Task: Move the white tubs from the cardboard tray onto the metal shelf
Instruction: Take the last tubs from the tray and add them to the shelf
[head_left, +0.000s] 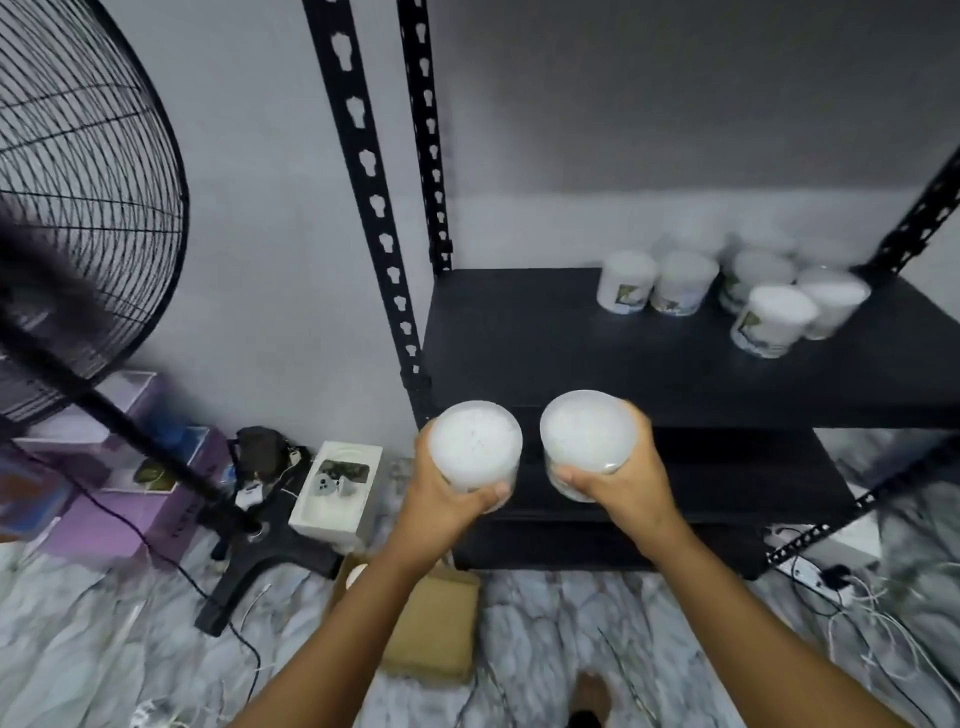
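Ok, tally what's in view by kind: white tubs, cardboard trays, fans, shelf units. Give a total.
White tubs: 7 (1 gripped in the left hand, 1 in the right hand, 5 on the metal shelf; blurred shapes behind those and a white shape in the tray are not counted)
Cardboard tray: 1
Fan: 1
Metal shelf: 1
Total: 10

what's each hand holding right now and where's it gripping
Each hand holds one white tub by its side wall: the left hand grips the left tub, the right hand grips the right tub, fingers wrapped below the lids.
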